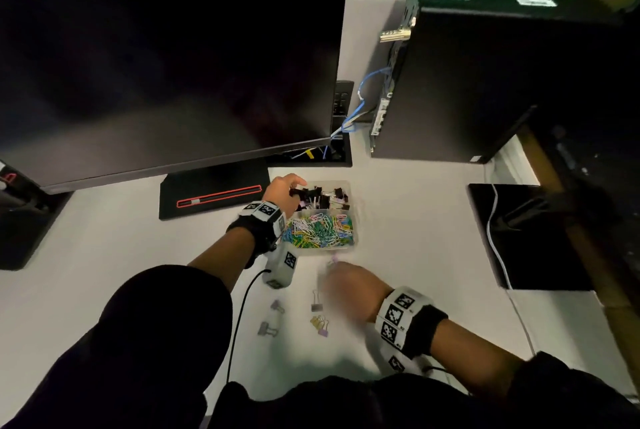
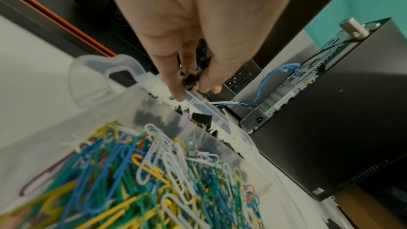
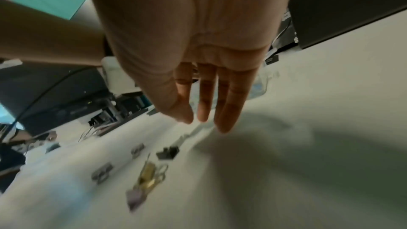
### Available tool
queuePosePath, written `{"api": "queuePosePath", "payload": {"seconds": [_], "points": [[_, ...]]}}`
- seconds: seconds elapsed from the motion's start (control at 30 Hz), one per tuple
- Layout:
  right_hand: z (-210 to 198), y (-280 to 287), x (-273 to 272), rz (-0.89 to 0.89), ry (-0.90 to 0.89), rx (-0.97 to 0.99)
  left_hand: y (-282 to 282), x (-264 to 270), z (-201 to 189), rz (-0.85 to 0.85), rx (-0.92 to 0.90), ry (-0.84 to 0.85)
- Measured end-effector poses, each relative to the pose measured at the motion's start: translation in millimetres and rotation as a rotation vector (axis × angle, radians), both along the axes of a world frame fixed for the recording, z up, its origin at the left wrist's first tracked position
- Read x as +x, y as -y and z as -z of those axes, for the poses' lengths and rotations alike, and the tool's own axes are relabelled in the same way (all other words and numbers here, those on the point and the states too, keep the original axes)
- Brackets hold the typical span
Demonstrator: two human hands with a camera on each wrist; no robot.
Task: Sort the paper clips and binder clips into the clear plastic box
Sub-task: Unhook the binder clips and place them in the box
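Right hand (image 3: 176, 50) fingers straight — loose binder clips (image 3: 167, 152) just beyond | left hand (image 2: 187, 32) fingers pinch black clip (image 2: 190, 80) — over box (image 2: 99, 69)

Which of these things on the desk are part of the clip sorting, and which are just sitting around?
Part of the job:
clear plastic box
coloured paper clips in its near compartment
black binder clips in its far compartment
loose binder clips on the desk
left hand pinching a black clip
right hand, fingers straight

Just lying about:
monitor
computer tower
blue cable
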State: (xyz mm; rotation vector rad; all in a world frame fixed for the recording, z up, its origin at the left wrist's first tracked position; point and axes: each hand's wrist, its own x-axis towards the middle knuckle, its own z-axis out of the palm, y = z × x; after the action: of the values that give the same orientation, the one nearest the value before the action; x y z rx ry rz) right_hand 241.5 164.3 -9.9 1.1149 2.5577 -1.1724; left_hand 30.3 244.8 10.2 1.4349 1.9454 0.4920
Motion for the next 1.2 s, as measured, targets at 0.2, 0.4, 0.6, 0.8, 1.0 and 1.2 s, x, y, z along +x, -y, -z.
{"api": "queuePosePath", "payload": {"seconds": [0.2, 0.4, 0.6, 0.8, 1.0, 1.2], "points": [[9.9, 2.9, -2.6, 0.052, 0.046, 0.115, 28.1, -5.4, -9.6, -0.014, 0.137, 0.036], [14.9, 2.5, -2.6, 0.015, 0.027, 0.102, 84.8, -19.7, -13.5, 0.033, 0.182, -0.017], [9.4, 1.9, 0.1, 0.02, -0.04, -0.023, 143.8, -30.8, 1.7, 0.374, -0.257, -0.096], [16.0, 14.1, -12.2, -0.079, 0.123, -0.05, 166.4, -8.5, 18.3, 0.506, -0.356, -0.155], [23.6, 16.8, -19.0, -0.032, 0.019, -0.075, 160.6, 1.5, 26.8, 0.524, -0.278, -0.148], [24.6, 14.2, -22.5, -0.052, 0.031, -0.046, 159.6, 8.4, 31.4, 0.48, -0.271, -0.19]]}}
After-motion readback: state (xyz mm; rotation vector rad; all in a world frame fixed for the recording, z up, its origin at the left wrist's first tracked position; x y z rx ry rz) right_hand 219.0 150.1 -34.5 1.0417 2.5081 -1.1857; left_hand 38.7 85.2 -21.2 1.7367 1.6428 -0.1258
